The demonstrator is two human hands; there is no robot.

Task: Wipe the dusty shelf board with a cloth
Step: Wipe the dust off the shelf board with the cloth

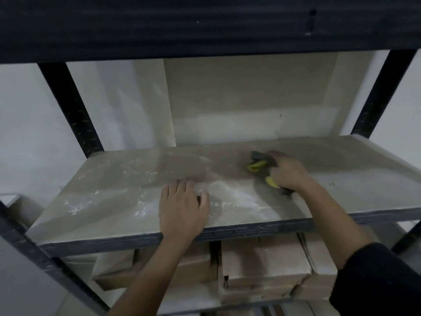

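The shelf board (114, 201) is a pale grey-beige panel set in a black metal rack (70, 106), its front edge dark and running across the lower middle of the view. Its surface looks patchy: white dust (141, 172) lies in specks and smears over the left and centre, with a paler streaked swath between the two hands, while the stretch toward the right end looks smoother and more even in tone.

The left hand (182, 210) lies flat on the board near the front edge, palm down, fingers straight and slightly spread, holding nothing. The right hand (287, 172) is farther back and to the right, fingers curled over a bunched cloth (262, 161) and pressing it onto the board. The cloth is dark grey with bright yellow-green patches showing at its left side and beneath the heel of the hand; the picture is blurred there, so its weave cannot be told. A dark sleeve (376, 277) covers the right upper arm.

Behind the board stands a whitish wall (250, 99). Beneath the board, on the level below, brown cardboard boxes (262, 265) are stacked close together. A dark upper shelf (205, 26) spans the top of the view.
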